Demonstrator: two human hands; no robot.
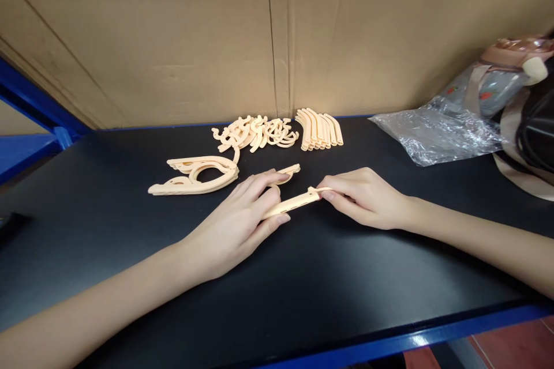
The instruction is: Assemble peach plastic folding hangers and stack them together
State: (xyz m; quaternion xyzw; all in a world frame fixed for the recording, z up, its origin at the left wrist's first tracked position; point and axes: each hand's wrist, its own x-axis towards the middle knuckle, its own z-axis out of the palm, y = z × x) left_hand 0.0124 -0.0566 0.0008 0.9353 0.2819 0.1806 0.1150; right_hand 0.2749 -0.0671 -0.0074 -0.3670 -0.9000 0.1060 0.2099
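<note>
My left hand (pixel 242 216) is wrapped round a cream plastic hanger piece (pixel 298 203), whose long arm points to the right and slightly away from me. Another part of it shows beyond my left fingers. At its right end, my right hand (pixel 367 199) pinches a small thin cream part (pixel 322 189) between thumb and forefinger, touching the end of the arm. Left of my hands lie folded cream hangers (pixel 197 176) on the black table. Behind them sits a pile of small curved cream pieces (pixel 255 132), and beside it a stack of curved cream arms (pixel 319 130).
A cardboard wall (pixel 182 40) rises behind the black table (pixel 108 207). At the right are a clear plastic bag (pixel 437 132), a bottle with a pink lid (pixel 497 81) and a dark bag with a beige strap (pixel 530 132). Blue frame bars edge the table.
</note>
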